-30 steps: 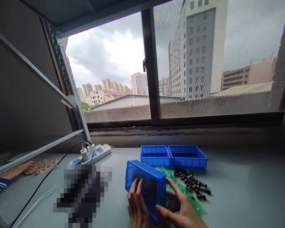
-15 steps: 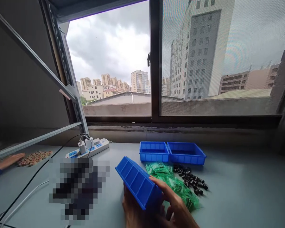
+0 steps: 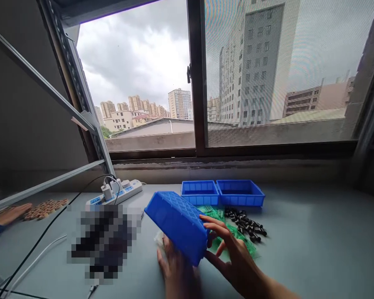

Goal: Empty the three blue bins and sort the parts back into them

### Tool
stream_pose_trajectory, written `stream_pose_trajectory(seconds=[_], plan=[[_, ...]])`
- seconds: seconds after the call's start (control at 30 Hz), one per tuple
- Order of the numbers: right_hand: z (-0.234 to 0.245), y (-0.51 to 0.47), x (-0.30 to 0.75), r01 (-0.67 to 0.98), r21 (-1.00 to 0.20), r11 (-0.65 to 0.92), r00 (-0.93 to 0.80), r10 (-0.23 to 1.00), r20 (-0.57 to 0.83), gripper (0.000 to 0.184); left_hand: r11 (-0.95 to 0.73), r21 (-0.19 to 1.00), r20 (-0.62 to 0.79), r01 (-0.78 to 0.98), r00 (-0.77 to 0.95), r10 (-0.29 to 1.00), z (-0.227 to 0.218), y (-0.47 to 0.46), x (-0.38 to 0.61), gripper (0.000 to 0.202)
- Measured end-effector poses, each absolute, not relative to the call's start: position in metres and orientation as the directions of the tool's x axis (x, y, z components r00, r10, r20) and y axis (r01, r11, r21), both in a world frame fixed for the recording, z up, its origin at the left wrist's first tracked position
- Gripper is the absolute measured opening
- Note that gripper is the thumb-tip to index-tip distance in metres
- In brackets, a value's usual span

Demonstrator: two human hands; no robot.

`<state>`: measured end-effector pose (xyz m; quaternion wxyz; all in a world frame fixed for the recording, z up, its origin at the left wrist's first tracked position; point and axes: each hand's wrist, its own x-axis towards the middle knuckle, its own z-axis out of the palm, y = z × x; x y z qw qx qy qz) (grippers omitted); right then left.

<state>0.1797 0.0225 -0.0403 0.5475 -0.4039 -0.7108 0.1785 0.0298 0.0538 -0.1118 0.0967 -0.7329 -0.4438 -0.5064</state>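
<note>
A blue plastic bin (image 3: 177, 230) is held tilted above the table, its ribbed underside turned up and its inside hidden. My right hand (image 3: 232, 253) grips the bin's right end between thumb and fingers. Beneath the bin is my left hand (image 3: 176, 265), its fingertips partly covered by it; whether it holds anything is hidden. A small whitish, clear-looking piece (image 3: 158, 238) shows beside the left fingers. Just behind the right hand lie green plastic-looking packets (image 3: 244, 243) and a pile of black knob-ended pieces (image 3: 247, 224).
Two blue bins (image 3: 241, 200) stand side by side near the window wall. At left are a white power strip (image 3: 127, 191), cables, and a pixelated dark item (image 3: 106, 241). Another person's hand (image 3: 17, 211) rests near small brown pieces (image 3: 45, 209) at the far left.
The bin has been tipped further, raising its far edge and showing more of its underside and side. My right hand now grips its end with the thumb below. The view has shifted slightly.
</note>
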Motion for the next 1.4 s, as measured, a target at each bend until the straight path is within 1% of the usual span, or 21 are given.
stream_pose_trajectory(seconds=[0.07,0.13,0.23,0.27,0.3,0.37,0.43,0.5,0.53,0.6,0.67,0.77,0.83,0.87,1.0,1.07,1.13,1.2,1.27,1.37,1.4], plan=[[-0.041,0.025,0.182,0.379,-0.717,0.584,0.014,0.772,0.636,0.036,-0.491,0.283,0.812,0.824,0.067,0.580,-0.111,0.056,0.032,0.050],[-0.042,0.028,0.184,0.361,-0.758,0.543,0.118,0.780,0.615,0.043,-0.426,0.277,0.773,0.861,0.064,0.631,-0.105,0.057,0.033,0.065],[-0.039,0.031,0.187,0.288,-0.833,0.472,0.282,0.790,0.544,0.061,-0.454,0.274,0.728,0.848,0.126,0.674,-0.087,0.054,0.033,0.099],[-0.037,0.031,0.189,0.249,-0.857,0.451,0.321,0.796,0.512,0.068,-0.459,0.275,0.737,0.845,0.122,0.665,-0.079,0.053,0.034,0.106],[-0.033,0.031,0.191,0.209,-0.879,0.430,0.341,0.810,0.477,0.074,-0.462,0.272,0.751,0.844,0.114,0.651,-0.070,0.052,0.035,0.107],[-0.026,0.031,0.197,0.137,-0.911,0.388,0.322,0.852,0.412,0.081,-0.526,0.189,0.789,0.829,0.191,0.584,-0.052,0.050,0.037,0.092],[-0.019,0.031,0.203,0.090,-0.928,0.361,0.247,0.895,0.372,0.082,-0.652,0.007,0.810,0.758,0.378,0.448,-0.035,0.051,0.038,0.066],[-0.016,0.032,0.206,0.054,-0.937,0.346,0.147,0.925,0.350,0.082,-0.777,-0.180,0.774,0.603,0.574,0.266,-0.019,0.054,0.037,0.046],[-0.016,0.033,0.206,0.034,-0.939,0.341,0.112,0.933,0.342,0.082,-0.816,-0.249,0.738,0.522,0.648,0.189,-0.013,0.057,0.036,0.040],[-0.016,0.036,0.207,0.007,-0.943,0.331,0.082,0.940,0.331,0.084,-0.844,-0.327,0.700,0.425,0.709,0.085,0.000,0.064,0.034,0.035],[-0.016,0.039,0.208,0.020,-0.938,0.345,0.099,0.933,0.346,0.083,-0.827,-0.342,0.734,0.446,0.677,0.062,0.012,0.076,0.030,0.036],[-0.016,0.045,0.216,0.128,-0.912,0.389,0.151,0.901,0.406,0.076,-0.776,-0.288,0.818,0.561,0.566,0.106,0.033,0.108,0.027,0.042],[-0.016,0.050,0.226,0.235,-0.881,0.410,0.242,0.853,0.462,0.067,-0.751,-0.219,0.833,0.623,0.521,0.189,0.046,0.133,0.026,0.043],[-0.017,0.053,0.232,0.301,-0.859,0.413,0.299,0.815,0.496,0.062,-0.735,-0.181,0.816,0.654,0.517,0.259,0.052,0.146,0.025,0.043],[-0.028,0.074,0.266,0.630,-0.714,0.305,0.463,0.590,0.661,0.037,-0.633,-0.028,0.663,0.773,0.489,0.567,0.058,0.183,0.019,0.039],[-0.037,0.085,0.284,0.757,-0.603,0.251,0.435,0.495,0.752,0.034,-0.568,0.020,0.575,0.823,0.456,0.680,0.053,0.191,0.013,0.038],[-0.046,0.095,0.301,0.822,-0.551,0.145,0.445,0.440,0.780,0.034,-0.538,0.043,0.471,0.842,0.458,0.754,0.045,0.193,0.008,0.038],[-0.054,0.101,0.315,0.831,-0.555,0.022,0.490,0.443,0.751,0.036,-0.548,0.068,0.357,0.834,0.493,0.793,0.038,0.193,0.006,0.037],[-0.060,0.105,0.324,0.810,-0.582,-0.074,0.538,0.486,0.688,0.039,-0.554,0.094,0.277,0.828,0.512,0.813,0.033,0.191,0.006,0.038],[-0.063,0.108,0.331,0.771,-0.619,-0.149,0.547,0.651,0.526,0.036,-0.544,0.096,0.245,0.834,0.510,0.824,0.031,0.188,0.010,0.040],[-0.062,0.109,0.333,0.769,-0.618,-0.166,0.542,0.681,0.492,0.035,-0.540,0.093,0.239,0.837,0.507,0.828,0.031,0.187,0.011,0.040]])
